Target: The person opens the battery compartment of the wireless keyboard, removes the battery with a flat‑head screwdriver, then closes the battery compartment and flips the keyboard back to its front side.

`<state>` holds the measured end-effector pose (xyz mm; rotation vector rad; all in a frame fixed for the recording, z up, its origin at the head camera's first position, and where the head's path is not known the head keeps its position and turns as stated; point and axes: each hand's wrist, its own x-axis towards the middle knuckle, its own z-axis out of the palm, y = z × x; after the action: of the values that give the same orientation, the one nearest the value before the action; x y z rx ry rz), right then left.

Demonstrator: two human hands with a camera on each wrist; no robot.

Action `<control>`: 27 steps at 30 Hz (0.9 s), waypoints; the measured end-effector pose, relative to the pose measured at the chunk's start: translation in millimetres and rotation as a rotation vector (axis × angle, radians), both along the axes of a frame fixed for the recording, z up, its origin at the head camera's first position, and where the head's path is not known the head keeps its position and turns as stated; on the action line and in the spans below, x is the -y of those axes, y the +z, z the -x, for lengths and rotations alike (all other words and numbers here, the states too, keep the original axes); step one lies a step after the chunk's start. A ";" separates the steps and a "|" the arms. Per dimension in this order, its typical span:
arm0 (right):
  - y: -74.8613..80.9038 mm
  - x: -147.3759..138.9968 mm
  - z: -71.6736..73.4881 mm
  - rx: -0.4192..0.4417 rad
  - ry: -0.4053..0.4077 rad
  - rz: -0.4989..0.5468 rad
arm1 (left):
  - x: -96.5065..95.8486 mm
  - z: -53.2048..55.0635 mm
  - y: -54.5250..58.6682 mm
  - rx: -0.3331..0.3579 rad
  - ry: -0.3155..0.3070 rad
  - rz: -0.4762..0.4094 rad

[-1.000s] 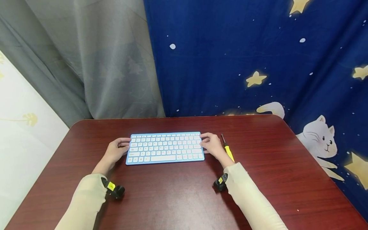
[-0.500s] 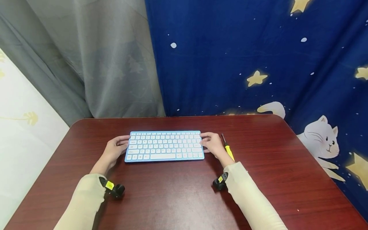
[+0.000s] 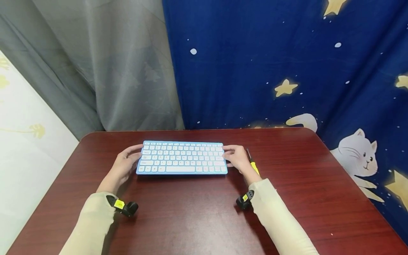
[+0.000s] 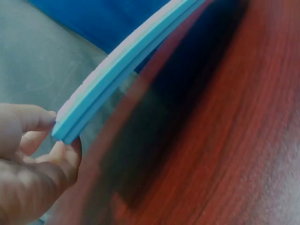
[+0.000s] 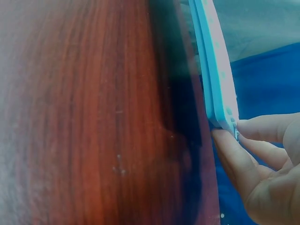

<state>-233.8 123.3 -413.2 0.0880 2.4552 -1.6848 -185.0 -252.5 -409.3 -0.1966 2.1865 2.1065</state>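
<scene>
keyboard (image 3: 181, 158) held above far half of table (image 3: 191, 216); left hand (image 3: 122, 164) pinches left end, right hand (image 3: 237, 157) pinches right end. best level, grip even, right hand clear of screwdriver (image 3: 254, 168).

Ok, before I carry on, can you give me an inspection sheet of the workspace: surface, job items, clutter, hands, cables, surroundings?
Surface: table, dark red wood grain, glossy; a pale speck towards its near right.
Job items: keyboard, blue with white keys; both wrist views show a gap between it and the table.
Clutter: yellow-handled tool beside the right hand, partly hidden by the right arm; possibly a screwdriver.
Hands: left hand pinches the keyboard's left end, right hand its right end.
Cables: nothing seen.
Surroundings: grey curtain and blue curtain with stars and a cat beyond the table; white panel on the left.
</scene>
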 end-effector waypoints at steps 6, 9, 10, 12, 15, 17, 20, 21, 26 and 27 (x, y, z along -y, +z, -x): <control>3.6 -0.3 -1.1 -0.002 0.003 -0.011 | -1.1 -3.3 9.2 -0.002 -0.048 -0.083; 5.1 0.6 -1.4 0.006 0.013 -0.007 | -2.1 -5.2 13.3 -0.016 -0.066 -0.099; 5.4 0.9 -1.3 0.009 0.015 -0.005 | -2.3 -5.9 14.6 -0.023 -0.069 -0.104; 6.1 1.6 -0.9 0.011 0.017 -0.002 | -2.5 -7.4 17.2 -0.036 -0.077 -0.112; 5.7 1.9 0.2 0.012 0.019 0.010 | -2.0 -10.0 20.3 -0.042 -0.087 -0.136; 5.6 1.8 0.8 0.017 0.019 0.024 | -1.7 -11.7 22.3 -0.043 -0.093 -0.149; 5.8 1.3 1.0 0.024 0.022 0.036 | -1.9 -14.1 24.6 -0.048 -0.102 -0.175; 5.9 1.2 0.8 0.025 0.023 0.037 | -2.2 -14.6 25.1 -0.051 -0.106 -0.182; 7.1 1.3 0.9 0.032 0.033 0.055 | -7.4 -17.3 28.3 -0.070 -0.093 -0.205; 7.3 1.4 1.1 0.032 0.035 0.057 | -8.7 -17.7 29.3 -0.076 -0.086 -0.208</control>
<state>-234.9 121.9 -405.9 0.0642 2.3701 -1.7243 -167.3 -243.8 -380.0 -0.0055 1.9569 2.3070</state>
